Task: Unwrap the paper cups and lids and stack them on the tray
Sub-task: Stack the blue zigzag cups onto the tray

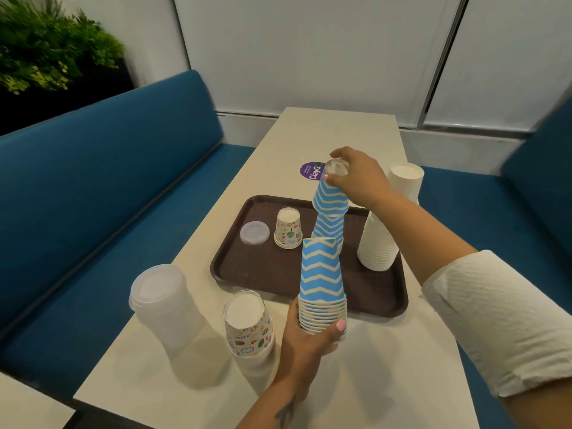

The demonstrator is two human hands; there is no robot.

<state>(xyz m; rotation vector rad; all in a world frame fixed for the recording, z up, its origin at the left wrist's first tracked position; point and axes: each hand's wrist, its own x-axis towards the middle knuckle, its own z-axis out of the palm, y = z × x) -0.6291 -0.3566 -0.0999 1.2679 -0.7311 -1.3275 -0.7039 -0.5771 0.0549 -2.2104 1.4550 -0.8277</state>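
Observation:
My left hand (309,342) grips the base of a stack of blue zigzag cups (322,280), upside down, at the near edge of the brown tray (266,270). My right hand (356,178) pinches the top of one blue zigzag cup (329,196), held above a short blue zigzag stack (328,229) on the tray. Also on the tray: a clear lid (254,232), a small stack of doodle-print cups (288,228) and a tall white cup stack (387,218).
On the table (356,366) near me stand a wrapped sleeve of clear lids (164,308) and a wrapped stack of doodle-print cups (249,329). A purple sticker (311,171) lies beyond the tray. Blue benches (108,181) flank the table.

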